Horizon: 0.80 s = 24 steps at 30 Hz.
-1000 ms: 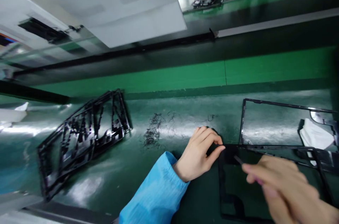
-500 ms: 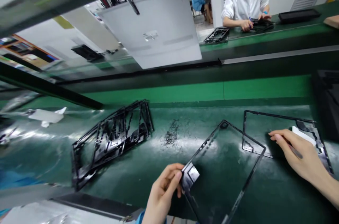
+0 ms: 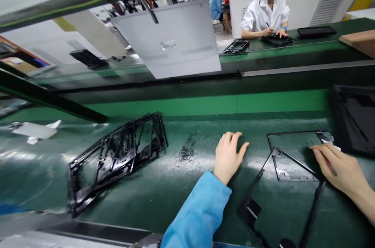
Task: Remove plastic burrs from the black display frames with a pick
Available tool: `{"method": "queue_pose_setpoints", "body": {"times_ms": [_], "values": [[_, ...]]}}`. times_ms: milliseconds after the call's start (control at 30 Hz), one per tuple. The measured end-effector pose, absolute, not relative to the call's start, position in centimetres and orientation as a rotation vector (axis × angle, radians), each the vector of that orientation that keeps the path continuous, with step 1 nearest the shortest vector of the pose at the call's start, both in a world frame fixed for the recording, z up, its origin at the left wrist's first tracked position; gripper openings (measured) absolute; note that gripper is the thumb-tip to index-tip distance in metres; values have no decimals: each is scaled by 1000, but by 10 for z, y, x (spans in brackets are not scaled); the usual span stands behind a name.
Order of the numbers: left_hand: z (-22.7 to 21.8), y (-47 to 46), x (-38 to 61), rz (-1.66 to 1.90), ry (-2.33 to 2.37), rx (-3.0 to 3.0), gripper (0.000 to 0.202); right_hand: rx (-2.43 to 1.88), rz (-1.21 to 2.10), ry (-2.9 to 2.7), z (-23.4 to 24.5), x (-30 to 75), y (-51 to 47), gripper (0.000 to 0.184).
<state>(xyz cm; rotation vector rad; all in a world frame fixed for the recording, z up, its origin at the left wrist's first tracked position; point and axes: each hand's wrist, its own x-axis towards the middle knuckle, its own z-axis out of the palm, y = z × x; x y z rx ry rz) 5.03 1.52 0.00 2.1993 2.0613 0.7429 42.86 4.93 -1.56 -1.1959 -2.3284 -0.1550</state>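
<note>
My left hand [image 3: 230, 158], in a blue sleeve, reaches over the green worktop with its fingers apart and nothing in them. Just right of it lies a black rectangular frame [image 3: 299, 164] with a dark corner pad; its near end runs out of view. This frame overlaps a second black frame [image 3: 299, 133] lying farther back. My right hand [image 3: 342, 168] is pinched over the second frame, around a thin pointed metal tool [image 3: 332, 168] that looks like tweezers, mostly hidden by the fingers. A small heap of thin black scraps [image 3: 187, 149] lies left of my left hand.
Several black frames [image 3: 133, 158] lie in a leaning pile on the left. A black tray-like box [image 3: 354, 119] stands at the right edge. Behind the worktop hangs a white board [image 3: 172, 45]. Across from me a person in white [image 3: 271, 15] handles black parts.
My left hand has let go of the near frame and moved up and right. That frame now lies lower and farther right. My right hand keeps its thin tool. The view has shifted slightly.
</note>
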Motion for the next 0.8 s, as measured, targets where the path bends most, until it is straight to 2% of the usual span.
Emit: {"method": "queue_pose_setpoints", "body": {"times_ms": [100, 233, 367, 467, 533, 633, 700, 800], "values": [[-15, 54, 41, 669, 2108, 2256, 15, -1164, -139, -2323, -12, 428, 48, 13], [-17, 55, -14, 647, 2326, 2169, 22, -1162, -100, -2310, -12, 424, 45, 12], [0, 37, -61, 737, 2434, 2093, 26, -1197, -68, -2314, -14, 417, 43, 12], [10, 21, -36, 812, 2297, 2138, 31, -1208, -52, -2316, -13, 413, 42, 11], [11, 9, 7, 769, 2037, 2218, 30, -1208, -57, -2314, -12, 411, 42, 11], [5, -3, 74, 647, 1697, 2269, 17, -1204, -80, -2310, -9, 413, 42, 11], [1, -6, 96, 617, 1607, 2260, 18, -1208, -96, -2305, -8, 415, 43, 12], [0, -5, 87, 641, 1576, 2194, 34, -1230, -98, -2295, -6, 418, 43, 12]]}}
